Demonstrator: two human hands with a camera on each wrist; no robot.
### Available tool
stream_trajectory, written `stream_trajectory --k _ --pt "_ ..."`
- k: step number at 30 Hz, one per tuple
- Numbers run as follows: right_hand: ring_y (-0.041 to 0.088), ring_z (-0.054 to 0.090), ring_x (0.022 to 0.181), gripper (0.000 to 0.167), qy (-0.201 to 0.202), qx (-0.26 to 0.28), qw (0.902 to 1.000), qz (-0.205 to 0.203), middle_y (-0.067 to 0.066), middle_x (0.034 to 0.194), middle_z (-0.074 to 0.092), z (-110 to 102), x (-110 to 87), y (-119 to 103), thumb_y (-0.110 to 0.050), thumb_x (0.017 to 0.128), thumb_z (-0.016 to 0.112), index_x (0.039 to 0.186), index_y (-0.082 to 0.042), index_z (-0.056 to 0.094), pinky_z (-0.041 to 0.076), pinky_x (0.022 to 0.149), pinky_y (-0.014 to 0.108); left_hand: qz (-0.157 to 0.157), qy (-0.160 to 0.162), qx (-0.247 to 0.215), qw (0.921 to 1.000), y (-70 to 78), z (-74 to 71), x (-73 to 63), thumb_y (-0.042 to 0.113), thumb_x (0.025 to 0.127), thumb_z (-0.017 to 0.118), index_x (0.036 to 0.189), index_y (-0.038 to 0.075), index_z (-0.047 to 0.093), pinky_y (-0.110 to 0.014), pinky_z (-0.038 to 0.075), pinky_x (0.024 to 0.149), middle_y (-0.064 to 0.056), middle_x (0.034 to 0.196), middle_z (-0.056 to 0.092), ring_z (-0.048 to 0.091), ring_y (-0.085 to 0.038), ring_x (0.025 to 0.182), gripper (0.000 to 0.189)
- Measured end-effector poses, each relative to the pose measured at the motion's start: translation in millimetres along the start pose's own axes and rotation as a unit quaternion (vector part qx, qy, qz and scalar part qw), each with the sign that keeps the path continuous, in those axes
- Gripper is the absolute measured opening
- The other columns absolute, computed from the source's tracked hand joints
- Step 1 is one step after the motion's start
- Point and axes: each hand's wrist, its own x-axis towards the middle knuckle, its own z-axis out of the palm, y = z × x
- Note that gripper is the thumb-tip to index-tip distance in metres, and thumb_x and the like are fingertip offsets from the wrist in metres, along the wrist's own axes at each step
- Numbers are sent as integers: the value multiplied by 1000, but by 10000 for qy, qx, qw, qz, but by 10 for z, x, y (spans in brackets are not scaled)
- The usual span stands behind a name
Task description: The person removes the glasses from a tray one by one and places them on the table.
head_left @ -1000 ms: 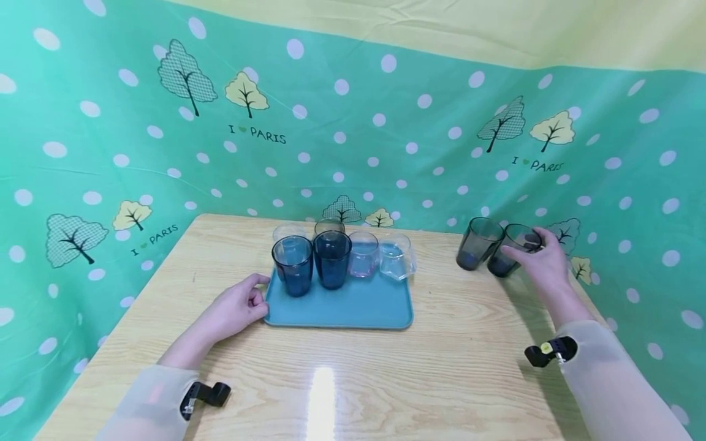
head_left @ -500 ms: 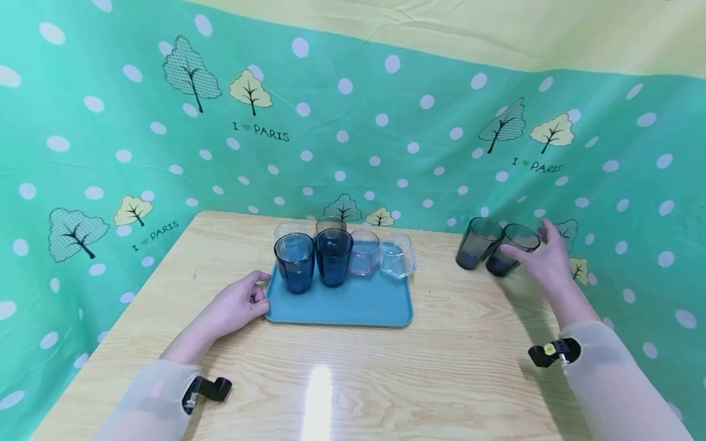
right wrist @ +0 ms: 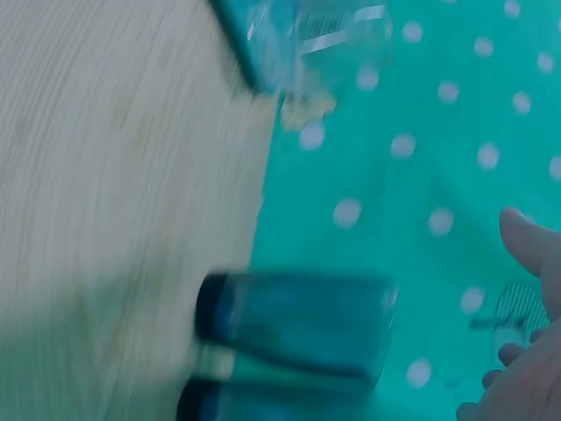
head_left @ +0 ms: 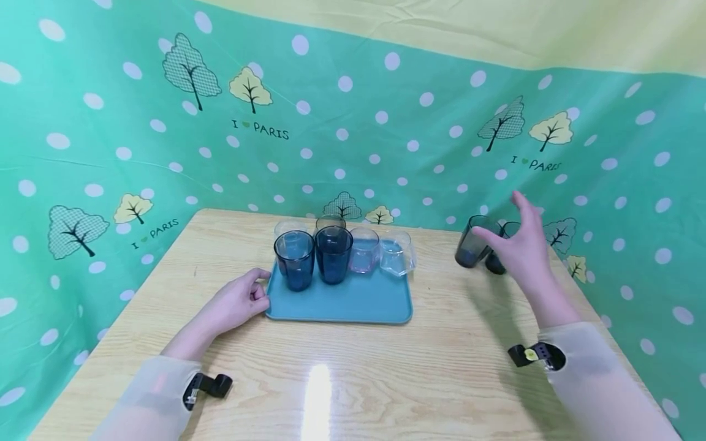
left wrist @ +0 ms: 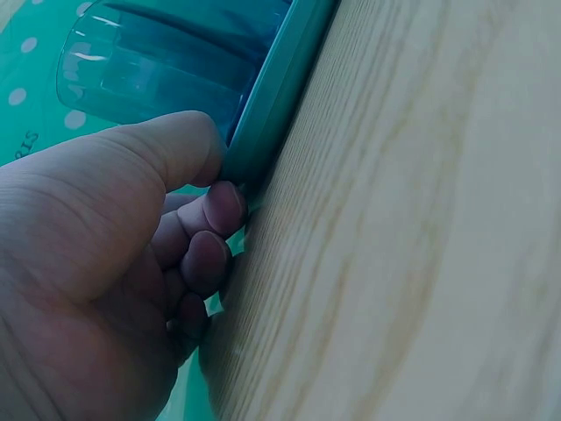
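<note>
My left hand point(head_left: 234, 303) grips the left rim of a blue tray point(head_left: 353, 306); in the left wrist view its thumb point(left wrist: 188, 145) lies on the rim with curled fingertips against the outside. Two dark blue glasses point(head_left: 298, 263) stand on the tray, in front of several clear or tinted glasses point(head_left: 364, 251). My right hand point(head_left: 521, 251) hovers over two grey-tinted tumblers at the right, thumb and fingers spread, holding nothing. It partly hides the right tumbler point(head_left: 494, 263); the left tumbler point(head_left: 469, 250) shows better. The right wrist view is blurred, with both tumblers point(right wrist: 298, 320) apart from the hand.
A wooden table point(head_left: 419, 373) carries everything. Behind it and along the sides hangs a green dotted curtain point(head_left: 386, 147), close behind the tumblers and the back row of glasses. A clear faceted glass point(head_left: 397, 254) stands at the tray's right end.
My right hand has come off the right tumbler, rising and moving left with its fingers spread. Both tumblers stay where they stood. My left hand keeps its place at the tray.
</note>
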Motion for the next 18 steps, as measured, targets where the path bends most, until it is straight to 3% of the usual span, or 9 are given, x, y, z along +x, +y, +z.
stream_trajectory --k 10,18 --pt "35 27 164 111 -538 310 9951 -766 6 179 28 446 -181 -611 -35 93 91 178 -23 21 23 129 63 -49 -9 -35 10000 12 -7 9 7 91 71 146 -8 55 -34 47 74 2 81 61 58 -16 74 59" --pt "30 34 161 108 -1240 770 9820 -1202 1 173 40 1004 -330 -985 -34 89 94 176 -24 29 27 128 61 -67 -7 -31 10000 5 0 -16 7 91 71 146 -8 55 -33 47 75 3 80 61 58 -15 74 59"
